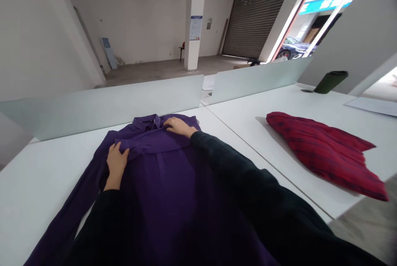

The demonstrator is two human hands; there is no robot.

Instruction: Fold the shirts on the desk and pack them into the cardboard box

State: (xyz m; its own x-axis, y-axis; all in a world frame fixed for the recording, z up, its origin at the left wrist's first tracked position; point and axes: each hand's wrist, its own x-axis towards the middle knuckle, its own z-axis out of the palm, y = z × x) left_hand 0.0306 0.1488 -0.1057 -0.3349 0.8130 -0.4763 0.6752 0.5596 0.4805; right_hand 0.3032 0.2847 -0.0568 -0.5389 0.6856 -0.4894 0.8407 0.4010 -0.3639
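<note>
A purple long-sleeved shirt (167, 175) is spread over the white table in front of me, its collar (147, 123) at the far end. One sleeve (155, 142) lies folded across the chest, with its cuff end toward the left. My left hand (117, 160) is closed on that cuff end, thumb and fingers bent at the fabric. Just right of the collar, my right hand (179, 127) has its fingers bent together on the cloth near the shoulder. The other sleeve (72, 200) stretches down the left side. My dark sleeves cover part of the lower shirt.
A red checked garment (322, 150) lies on the right-hand table (248, 113), partly over its edge. Farther back are a dark green roll (331, 82) and a flat clear sheet (375, 105). Low frosted partitions (139, 96) run along the tables' far edge.
</note>
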